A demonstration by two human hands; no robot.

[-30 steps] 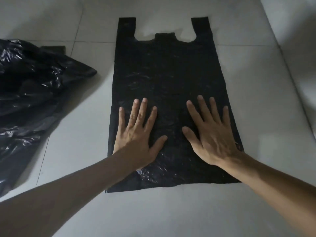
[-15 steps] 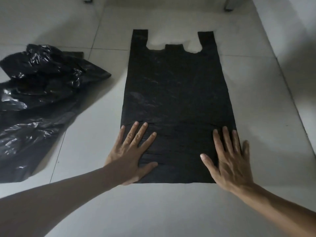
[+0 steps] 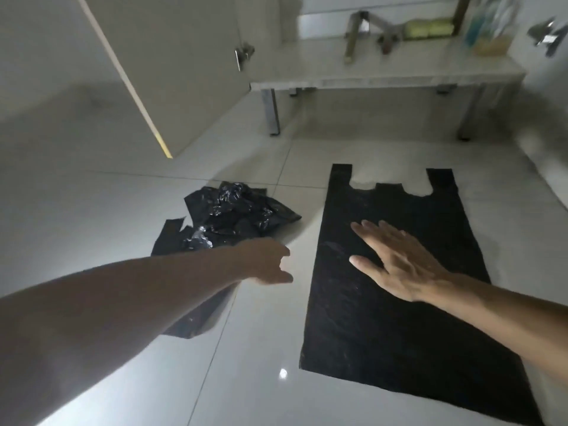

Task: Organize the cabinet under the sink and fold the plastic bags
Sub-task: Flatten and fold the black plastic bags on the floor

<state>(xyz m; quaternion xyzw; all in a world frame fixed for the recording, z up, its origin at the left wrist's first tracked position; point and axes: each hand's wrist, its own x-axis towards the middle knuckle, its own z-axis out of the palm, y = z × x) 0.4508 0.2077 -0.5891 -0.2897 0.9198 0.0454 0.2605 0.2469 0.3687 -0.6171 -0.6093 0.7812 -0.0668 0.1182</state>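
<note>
Cabinet door [image 3: 172, 63] open, far left. Crumpled bag pile [image 3: 233, 216] on floor [image 3: 92, 210], just beyond left grip [image 3: 270, 265]. Left grip hangs over bare tile between pile and flat bag [image 3: 399, 318]; fingers loosely curled, holding nothing. Right grip [image 3: 396, 259] over flat bag's middle, fingers straight and spread; contact unclear. Flat bag's handles point away. Blurred shelf [image 3: 384, 72] beyond.
</note>
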